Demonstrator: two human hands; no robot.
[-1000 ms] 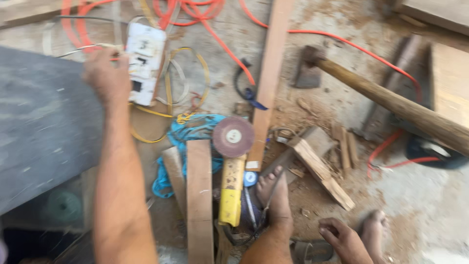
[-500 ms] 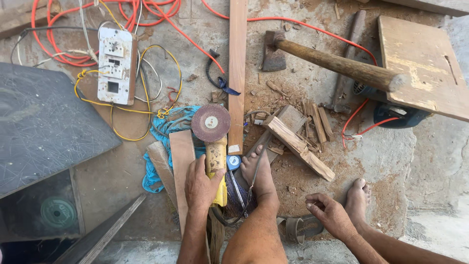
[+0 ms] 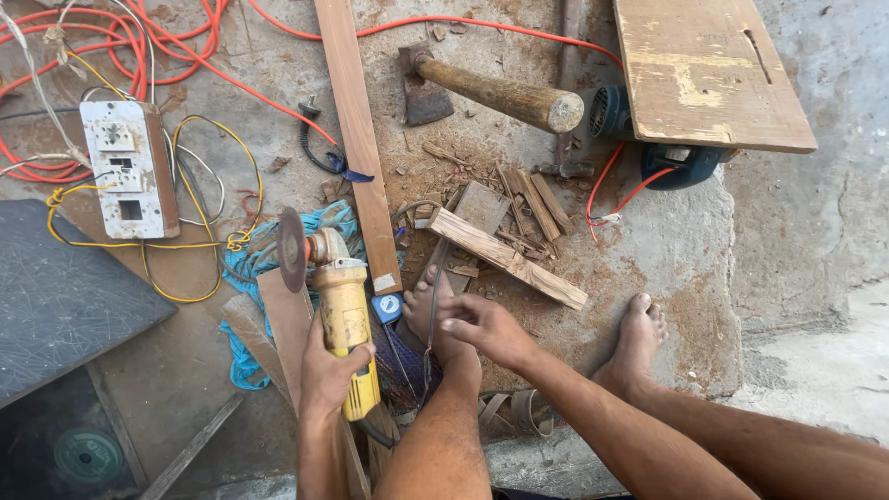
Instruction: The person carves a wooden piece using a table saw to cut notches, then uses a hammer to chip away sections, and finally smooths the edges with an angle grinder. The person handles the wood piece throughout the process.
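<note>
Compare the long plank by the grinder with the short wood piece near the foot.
The plank is long, thin and smooth, running from the top edge down beside the grinder. The short piece is stubby, pale and rough-ended. The plank lies nearly upright in the picture; the short piece lies slanted among scraps. Both lie flat on the dusty floor, and neither is held; the left hand grips the grinder.

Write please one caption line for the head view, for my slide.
Left hand grips a yellow angle grinder over wood strips; right hand rests on a bare foot.
</note>
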